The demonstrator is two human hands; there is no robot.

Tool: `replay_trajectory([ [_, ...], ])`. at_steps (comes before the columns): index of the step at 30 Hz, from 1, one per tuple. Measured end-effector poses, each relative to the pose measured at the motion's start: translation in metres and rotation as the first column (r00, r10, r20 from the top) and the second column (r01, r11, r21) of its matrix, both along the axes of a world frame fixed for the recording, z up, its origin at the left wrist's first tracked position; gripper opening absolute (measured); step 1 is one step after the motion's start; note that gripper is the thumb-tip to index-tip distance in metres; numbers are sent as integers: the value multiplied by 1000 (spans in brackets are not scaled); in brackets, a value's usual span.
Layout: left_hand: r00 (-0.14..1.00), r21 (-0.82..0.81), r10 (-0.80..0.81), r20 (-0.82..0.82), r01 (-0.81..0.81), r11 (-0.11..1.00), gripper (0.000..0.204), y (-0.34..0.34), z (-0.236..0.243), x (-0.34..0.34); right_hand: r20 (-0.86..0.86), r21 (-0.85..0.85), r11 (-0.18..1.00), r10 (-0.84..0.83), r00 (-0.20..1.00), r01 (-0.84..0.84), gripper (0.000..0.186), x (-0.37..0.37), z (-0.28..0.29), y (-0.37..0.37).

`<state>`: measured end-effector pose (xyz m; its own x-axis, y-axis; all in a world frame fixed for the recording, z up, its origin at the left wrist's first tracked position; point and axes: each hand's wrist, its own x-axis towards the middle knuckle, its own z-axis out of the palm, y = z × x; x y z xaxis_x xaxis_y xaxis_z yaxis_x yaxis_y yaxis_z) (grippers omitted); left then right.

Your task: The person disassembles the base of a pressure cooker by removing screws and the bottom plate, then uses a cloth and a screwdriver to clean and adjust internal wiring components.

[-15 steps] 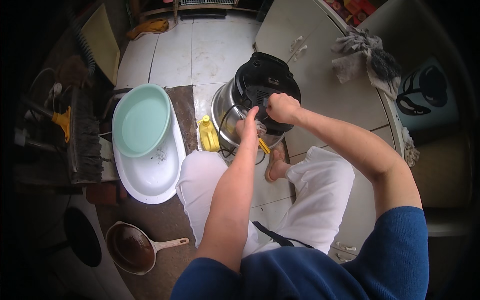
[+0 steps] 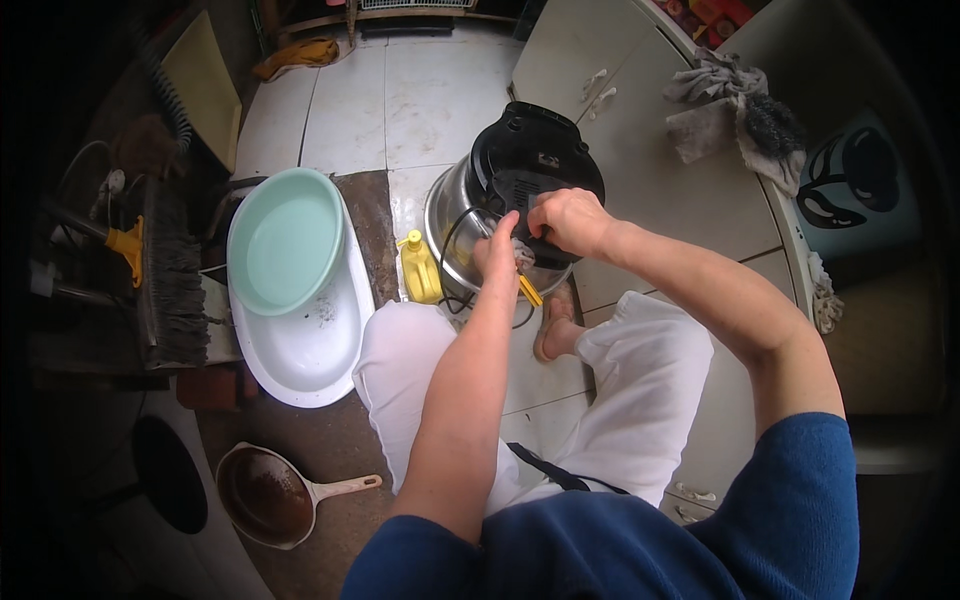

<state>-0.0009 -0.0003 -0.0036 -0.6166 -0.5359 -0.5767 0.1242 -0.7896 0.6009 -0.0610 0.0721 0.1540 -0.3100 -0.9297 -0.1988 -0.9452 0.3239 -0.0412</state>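
Note:
A steel appliance (image 2: 450,210) stands on the floor with its black plastic panel (image 2: 530,140) uppermost and a black cord (image 2: 448,250) looping beside it. My left hand (image 2: 500,240) is closed at its near side; what it grips is hidden. A whitish bit and a yellow-handled tool (image 2: 530,291) show just beside that hand. My right hand (image 2: 572,220) has its fingers curled down on the black panel, close to my left; their contents are hidden. A small yellow jug (image 2: 420,270) stands left of the appliance.
A mint basin (image 2: 285,240) rests in a white oval tub (image 2: 300,360) at left, near a broom (image 2: 170,280). A pan (image 2: 262,495) lies lower left. Cabinets (image 2: 630,170) with rags (image 2: 720,130) border the right; my legs (image 2: 640,370) frame the floor between.
My right hand has shifted slightly and its fingers sit a little differently on the panel. My left hand and the objects around it look much the same.

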Motion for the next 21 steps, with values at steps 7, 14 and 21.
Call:
replay_trajectory([
  [7,1000,17,7,15,-8,1000,31,0,4,1,-85,279,824,-491,867,494,28,17,12,-22],
  [14,1000,38,-11,1,11,999,52,-4,-4,1,-60,276,772,-580,812,572,28,19,14,-29],
  [21,999,6,8,47,-8,1000,33,-1,-5,-3,-154,198,879,-410,899,435,23,25,18,-26],
])
